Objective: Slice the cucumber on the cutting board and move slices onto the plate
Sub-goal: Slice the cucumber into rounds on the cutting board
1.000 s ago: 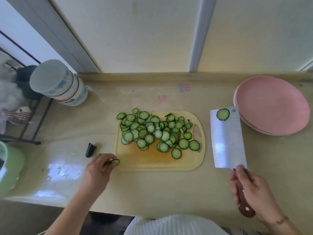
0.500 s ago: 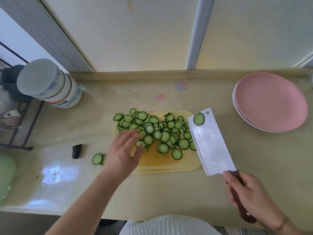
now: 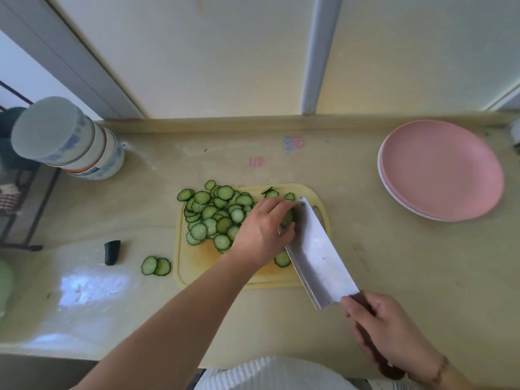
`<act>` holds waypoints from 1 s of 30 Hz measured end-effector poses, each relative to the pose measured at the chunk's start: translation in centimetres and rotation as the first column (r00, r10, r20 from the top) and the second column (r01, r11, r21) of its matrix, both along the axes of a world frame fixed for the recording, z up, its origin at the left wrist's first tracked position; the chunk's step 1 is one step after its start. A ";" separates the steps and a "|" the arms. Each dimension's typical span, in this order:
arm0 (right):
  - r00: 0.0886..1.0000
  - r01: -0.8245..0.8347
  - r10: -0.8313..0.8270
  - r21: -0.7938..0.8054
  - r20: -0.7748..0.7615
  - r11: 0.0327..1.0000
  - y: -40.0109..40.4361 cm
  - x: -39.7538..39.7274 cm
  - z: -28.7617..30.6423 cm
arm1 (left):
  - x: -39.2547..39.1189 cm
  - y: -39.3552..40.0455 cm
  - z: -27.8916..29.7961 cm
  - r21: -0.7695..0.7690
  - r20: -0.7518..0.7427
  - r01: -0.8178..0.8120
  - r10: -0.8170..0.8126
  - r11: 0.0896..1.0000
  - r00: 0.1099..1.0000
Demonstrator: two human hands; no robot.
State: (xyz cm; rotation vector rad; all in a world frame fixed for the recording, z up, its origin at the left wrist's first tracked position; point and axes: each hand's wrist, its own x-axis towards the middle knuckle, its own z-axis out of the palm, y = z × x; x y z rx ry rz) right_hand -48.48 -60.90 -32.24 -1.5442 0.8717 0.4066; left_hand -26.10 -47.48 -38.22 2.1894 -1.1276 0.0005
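Reaching across the yellow cutting board, my left hand lies over the right side of the heap of cucumber slices, fingers bent down onto the slices next to the cleaver blade. Whether that grip is pinching a slice or only pressing on the heap I cannot tell; the fingertips are hidden among the slices at the blade. My right hand has its grip wrapped around the cleaver's dark handle, low at the right, and the wide blade slants up and left from it, its far end over the board's right edge beside my left fingers. Most slices sit piled on the board's upper half, left of my left hand; one slice lies on the board just under my wrist, touching the blade. Two loose slices rest on the table just left of the board, with the dark cucumber end further left. The pink plate sits on the table well to the right, apart from both hands.
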 end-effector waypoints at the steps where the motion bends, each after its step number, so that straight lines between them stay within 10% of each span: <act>1: 1.000 0.012 -0.012 -0.001 0.008 1.000 -0.1 -0.2 0.0 | 0.1 0.4 -0.2 0.012 0.014 -0.005 0.005 1.000 1.000; 18: 0.980 0.198 -0.196 -0.105 0.035 0.975 -1.2 -1.2 -2.0 | -2.9 -2.2 -2.4 0.281 0.315 0.301 -0.383 0.911 0.868; 30: 0.982 0.185 -0.184 -0.019 0.033 0.983 -1.3 0.0 -3.1 | -1.9 1.0 -2.5 0.211 0.266 0.164 -0.218 0.964 0.939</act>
